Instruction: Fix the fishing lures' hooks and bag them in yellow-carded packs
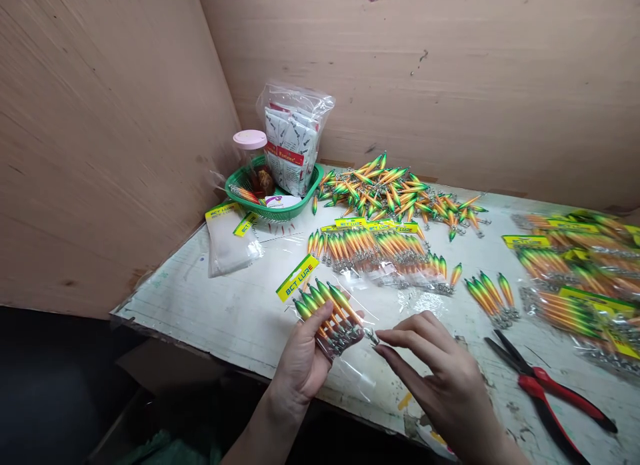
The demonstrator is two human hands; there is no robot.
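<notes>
My left hand (303, 358) grips a clear plastic bag (357, 378) with a yellow "BCT LURE" header (297, 278), its thumb lying over the front. Inside sit several green-and-orange fishing lures (327, 311), side by side, with their metal hooks toward me. My right hand (440, 371) pinches the hook end (371, 336) of the rightmost lure between thumb and forefinger. Just beyond the hands lies a row of lures (360, 245) in packets with yellow headers. A small group of loose lures (490, 295) rests to the right.
Long-nosed pliers (545, 391) with red-and-black handles lie at right. Filled lure packets (575, 305) are stacked at far right. Loose lures (380, 191) are heaped against the back wall. A green basket (275, 213) holds a jar and a bag; flat bags (233, 245) lie before it.
</notes>
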